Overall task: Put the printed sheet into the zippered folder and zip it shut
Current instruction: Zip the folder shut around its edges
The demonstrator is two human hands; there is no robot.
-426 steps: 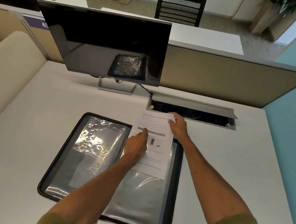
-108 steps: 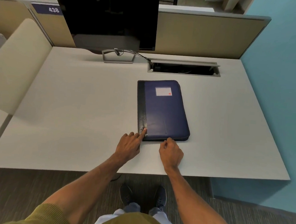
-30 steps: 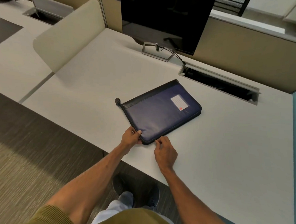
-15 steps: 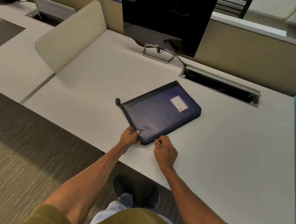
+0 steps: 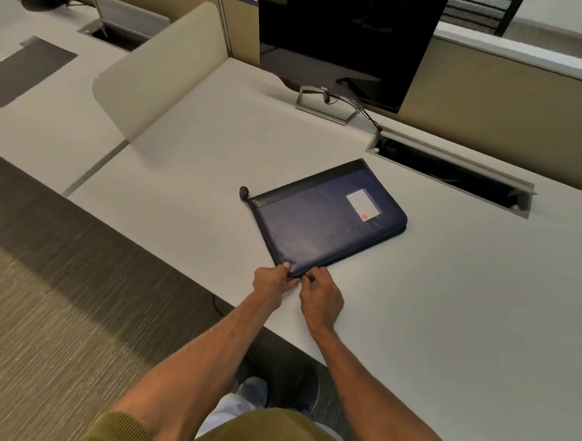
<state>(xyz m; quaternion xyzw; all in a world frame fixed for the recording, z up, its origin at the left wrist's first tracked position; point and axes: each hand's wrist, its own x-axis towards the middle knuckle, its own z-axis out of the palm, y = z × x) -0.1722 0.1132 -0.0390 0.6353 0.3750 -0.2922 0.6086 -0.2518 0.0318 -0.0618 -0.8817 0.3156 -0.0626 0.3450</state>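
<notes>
The dark blue zippered folder [image 5: 326, 219] lies closed and flat on the white desk [image 5: 447, 296], turned at an angle, with a white label near its far right corner. The printed sheet is out of sight. My left hand [image 5: 271, 281] pinches the folder's near corner between thumb and fingers. My right hand [image 5: 321, 296] is right beside it at the same corner, fingertips curled onto the zipper edge; the zipper pull itself is hidden by the fingers. A black tab [image 5: 244, 192] sticks out at the folder's left corner.
A black monitor [image 5: 343, 37] on a metal stand [image 5: 326, 106] stands at the back, its cable running to an open cable tray [image 5: 454, 171]. A beige divider [image 5: 162, 68] separates the neighbouring desk on the left. The desk's front edge runs just below my hands.
My right hand has slid left along the folder's near edge and now meets my left hand at the corner. The folder has stayed where it was.
</notes>
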